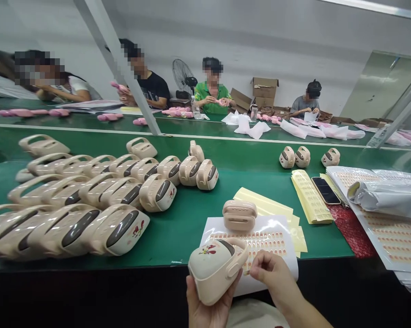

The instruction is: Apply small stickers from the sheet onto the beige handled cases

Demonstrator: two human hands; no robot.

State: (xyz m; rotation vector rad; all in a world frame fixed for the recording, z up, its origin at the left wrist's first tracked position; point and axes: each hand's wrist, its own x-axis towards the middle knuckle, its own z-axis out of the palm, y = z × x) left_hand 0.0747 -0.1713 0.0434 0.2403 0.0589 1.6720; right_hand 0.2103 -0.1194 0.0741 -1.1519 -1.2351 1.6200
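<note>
My left hand (210, 307) grips a beige plastic case with a carry handle (208, 273) from below, tilted above the table's front edge. A dark window and a red printed design show on it. My right hand (270, 271) is closed in a pinch beside the case, over a white sheet of small stickers (274, 243). Whatever is between those fingertips is too small to make out. A second beige case (239, 215) rests on the far edge of the sticker sheet, its handle side facing me.
Rows of similar beige cases (123, 230) fill the left of the green table (253, 180). Yellow backing paper (263, 200), a phone (326, 190) and stacked sticker sheets (393, 237) lie to the right. Co-workers (212, 93) sit at the far bench, beyond slanted white posts (126, 73).
</note>
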